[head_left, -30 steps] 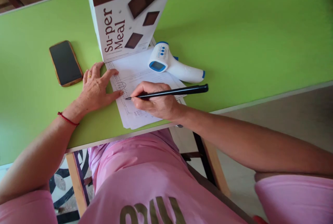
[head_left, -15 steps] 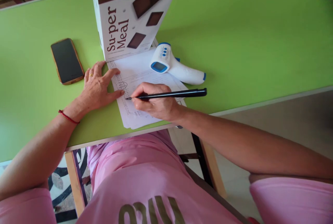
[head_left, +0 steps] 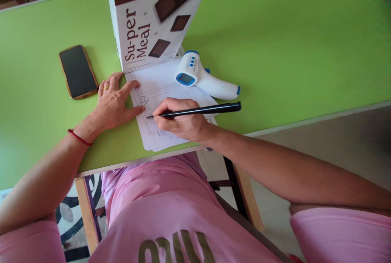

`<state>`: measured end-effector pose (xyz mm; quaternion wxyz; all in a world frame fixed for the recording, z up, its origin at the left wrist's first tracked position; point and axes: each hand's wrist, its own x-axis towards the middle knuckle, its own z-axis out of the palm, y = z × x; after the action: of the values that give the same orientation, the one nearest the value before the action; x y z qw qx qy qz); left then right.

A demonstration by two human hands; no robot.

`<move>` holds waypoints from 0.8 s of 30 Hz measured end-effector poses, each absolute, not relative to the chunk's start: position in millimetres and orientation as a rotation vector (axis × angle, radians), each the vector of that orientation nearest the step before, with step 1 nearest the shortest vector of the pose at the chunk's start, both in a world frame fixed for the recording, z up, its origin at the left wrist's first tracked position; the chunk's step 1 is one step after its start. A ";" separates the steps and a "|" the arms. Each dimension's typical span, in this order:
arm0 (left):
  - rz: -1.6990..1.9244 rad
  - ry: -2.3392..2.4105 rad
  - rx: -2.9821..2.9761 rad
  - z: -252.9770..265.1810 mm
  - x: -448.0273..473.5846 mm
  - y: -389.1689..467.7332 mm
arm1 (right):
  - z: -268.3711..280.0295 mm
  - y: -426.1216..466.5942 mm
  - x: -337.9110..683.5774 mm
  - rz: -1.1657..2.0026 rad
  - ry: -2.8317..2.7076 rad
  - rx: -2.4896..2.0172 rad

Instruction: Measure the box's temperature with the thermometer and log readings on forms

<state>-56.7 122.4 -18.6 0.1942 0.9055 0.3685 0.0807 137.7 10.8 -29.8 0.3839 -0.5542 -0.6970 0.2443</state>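
In my right hand (head_left: 183,121) is a black pen (head_left: 210,109), its tip at the left part of the written sheets of paper (head_left: 159,92). My left hand (head_left: 114,102) lies spread on the table, with its thumb and index fingertip on the left edge of the sheets. Handwriting and a drawn oval show between the two hands. A white and blue infrared thermometer (head_left: 207,77) rests on the upper right of the paper. Behind the sheets stands a white and brown box (head_left: 137,23) marked "NutriMotion Su-per Meal", its base at their far edge.
A smartphone (head_left: 78,71) in a brown case lies just left of my left hand. The green table (head_left: 290,51) ends at a pale front edge close to my body. Below it, wooden chair or table legs (head_left: 87,210) show on both sides.
Almost nothing differs. The whole view has shifted very slightly, and the pen tip stays at nearly the same spot on the paper.
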 end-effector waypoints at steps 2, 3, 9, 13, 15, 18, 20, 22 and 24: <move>0.224 1.031 2.545 -19.8 -57.4 123.0 | -29.7 10.9 137.7 0.616 -1.762 -1.427; 0.221 1.031 2.545 -20.3 -57.7 123.3 | -29.8 10.9 137.6 0.612 -1.759 -1.429; 0.244 1.029 2.532 -20.8 -57.4 123.2 | -31.0 11.2 137.7 0.612 -1.768 -1.440; 0.201 1.056 2.525 -17.9 -55.9 121.7 | -31.3 11.0 138.3 0.626 -1.784 -1.413; 0.198 1.055 2.521 -17.4 -55.8 121.4 | -31.3 11.0 138.5 0.622 -1.783 -1.392; 0.237 1.039 2.526 -19.0 -56.7 122.0 | -31.3 11.0 138.4 0.603 -1.773 -1.366; 0.247 1.038 2.531 -20.4 -57.4 122.5 | -31.2 11.0 138.3 0.601 -1.770 -1.359; 0.244 1.034 2.533 -20.7 -57.4 122.5 | -31.0 10.9 138.3 0.603 -1.764 -1.375; 0.232 1.042 2.533 -19.6 -56.5 121.6 | -31.1 10.7 138.5 0.595 -1.762 -1.396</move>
<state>-56.5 121.6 -19.6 0.1952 0.9037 0.3719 0.0829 138.5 10.7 -31.1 0.3970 -0.5511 -0.6953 0.2350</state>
